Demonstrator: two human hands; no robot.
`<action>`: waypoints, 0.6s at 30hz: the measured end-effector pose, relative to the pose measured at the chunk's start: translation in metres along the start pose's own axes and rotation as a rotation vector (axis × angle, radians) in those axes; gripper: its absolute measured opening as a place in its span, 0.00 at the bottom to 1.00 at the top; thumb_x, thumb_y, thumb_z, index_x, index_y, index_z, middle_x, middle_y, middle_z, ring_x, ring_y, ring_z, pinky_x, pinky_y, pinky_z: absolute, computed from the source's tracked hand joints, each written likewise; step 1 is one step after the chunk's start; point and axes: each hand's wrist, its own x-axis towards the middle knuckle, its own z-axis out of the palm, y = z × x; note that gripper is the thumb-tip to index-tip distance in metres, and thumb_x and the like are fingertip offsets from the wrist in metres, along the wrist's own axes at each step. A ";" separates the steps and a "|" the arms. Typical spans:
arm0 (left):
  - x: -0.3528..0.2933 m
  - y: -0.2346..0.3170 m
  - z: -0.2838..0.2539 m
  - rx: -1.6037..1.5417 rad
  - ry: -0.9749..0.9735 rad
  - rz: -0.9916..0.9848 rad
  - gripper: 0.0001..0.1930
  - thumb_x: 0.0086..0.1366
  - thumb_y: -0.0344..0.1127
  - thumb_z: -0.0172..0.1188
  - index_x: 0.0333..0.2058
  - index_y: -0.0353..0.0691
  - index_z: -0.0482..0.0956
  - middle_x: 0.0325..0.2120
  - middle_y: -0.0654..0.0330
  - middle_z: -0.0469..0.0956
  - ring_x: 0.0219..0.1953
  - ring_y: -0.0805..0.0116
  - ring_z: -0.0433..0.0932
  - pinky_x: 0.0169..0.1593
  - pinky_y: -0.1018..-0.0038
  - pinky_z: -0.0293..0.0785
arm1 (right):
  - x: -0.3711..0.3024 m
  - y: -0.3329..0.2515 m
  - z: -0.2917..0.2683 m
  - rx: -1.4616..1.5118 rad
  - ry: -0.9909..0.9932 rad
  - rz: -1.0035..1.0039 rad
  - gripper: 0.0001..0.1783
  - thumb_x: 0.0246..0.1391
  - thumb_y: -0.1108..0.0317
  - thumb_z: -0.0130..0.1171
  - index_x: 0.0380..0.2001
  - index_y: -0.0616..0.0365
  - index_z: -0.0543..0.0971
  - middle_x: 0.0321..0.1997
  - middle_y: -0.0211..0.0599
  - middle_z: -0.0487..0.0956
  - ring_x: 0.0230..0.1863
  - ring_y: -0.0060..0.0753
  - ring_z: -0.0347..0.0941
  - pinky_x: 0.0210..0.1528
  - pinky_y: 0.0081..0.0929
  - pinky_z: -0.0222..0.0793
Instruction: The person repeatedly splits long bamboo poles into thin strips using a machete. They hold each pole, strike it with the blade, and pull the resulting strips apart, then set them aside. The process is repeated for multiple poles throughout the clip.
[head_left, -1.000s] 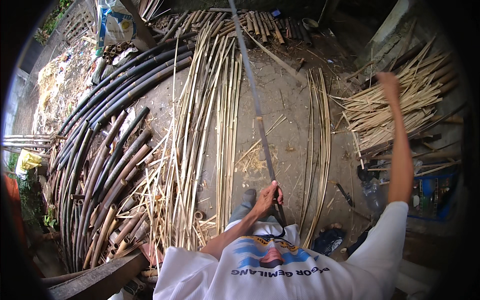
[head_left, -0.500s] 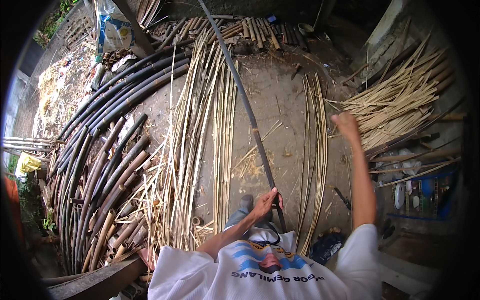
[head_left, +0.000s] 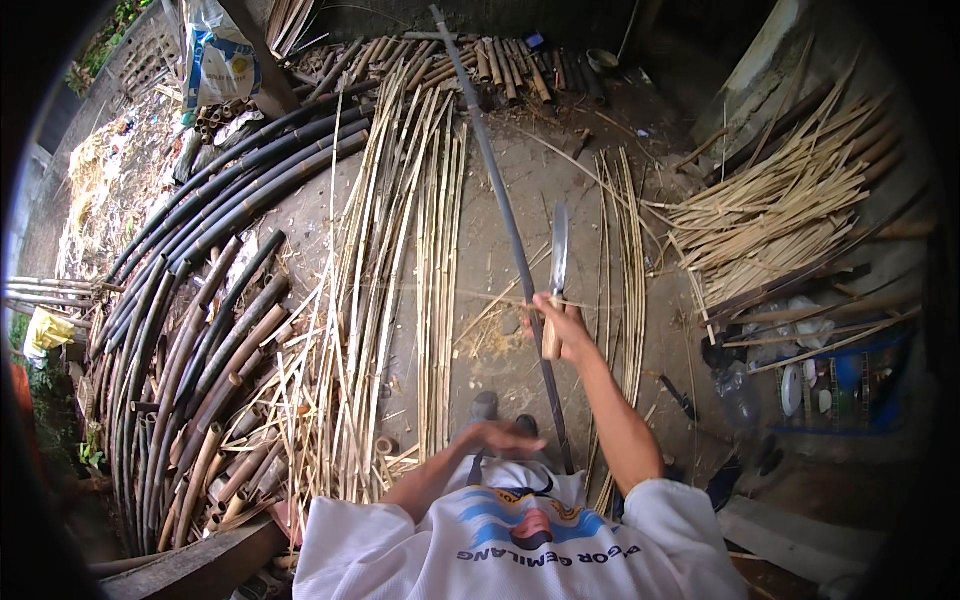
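Note:
A long dark bamboo pole (head_left: 497, 181) leans away from me, its near end by my feet. My right hand (head_left: 566, 326) is closed round it at mid-length, with fingertips showing on the pole's left side. That same hand also holds a knife by its pale wooden handle (head_left: 551, 338), its broad steel blade (head_left: 560, 240) pointing away beside the pole. Close to my body, my left hand (head_left: 503, 437) is off the pole with its fingers stretched out, slightly blurred. A thin pale strip (head_left: 470, 291) crosses near the right hand, faint and smeared.
Split bamboo strips (head_left: 440, 250) lie lengthwise left of the pole, and another bundle (head_left: 628, 260) lies to its right. Dark bamboo poles (head_left: 235, 190) are heaped at the left. A pile of pale strips (head_left: 775, 215) and a blue crate (head_left: 840, 390) sit at the right.
My right hand has come in from the strip pile on the right and now grips the pole and a knife. My left hand has let go of the pole and drawn back.

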 end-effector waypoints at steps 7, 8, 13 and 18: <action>-0.194 0.087 -0.106 -0.588 0.722 0.840 0.25 0.68 0.52 0.54 0.50 0.34 0.74 0.44 0.51 0.80 0.43 0.64 0.81 0.46 0.67 0.78 | -0.054 0.051 -0.012 -0.080 0.213 0.043 0.19 0.55 0.59 0.66 0.40 0.61 0.74 0.29 0.34 0.78 0.23 0.26 0.76 0.24 0.24 0.76; -0.209 0.112 -0.131 -0.644 0.926 0.768 0.31 0.68 0.56 0.53 0.55 0.32 0.70 0.48 0.48 0.78 0.53 0.57 0.76 0.55 0.60 0.74 | -0.063 0.056 -0.008 -0.091 0.209 0.009 0.19 0.55 0.59 0.66 0.40 0.61 0.74 0.29 0.34 0.78 0.23 0.26 0.76 0.24 0.24 0.76; -0.209 0.146 -0.266 -0.899 1.165 0.760 0.58 0.59 0.75 0.49 0.69 0.31 0.40 0.66 0.32 0.48 0.67 0.38 0.53 0.68 0.48 0.52 | -0.090 0.062 0.026 -0.115 0.198 0.064 0.18 0.56 0.59 0.66 0.39 0.61 0.74 0.29 0.35 0.78 0.24 0.26 0.76 0.27 0.26 0.76; -0.175 0.152 -0.315 -1.059 1.231 0.825 0.31 0.65 0.63 0.53 0.45 0.35 0.71 0.29 0.61 0.71 0.29 0.67 0.72 0.34 0.69 0.71 | -0.087 0.056 0.024 -0.317 0.156 0.009 0.24 0.55 0.58 0.67 0.49 0.62 0.74 0.40 0.35 0.81 0.40 0.27 0.79 0.47 0.27 0.76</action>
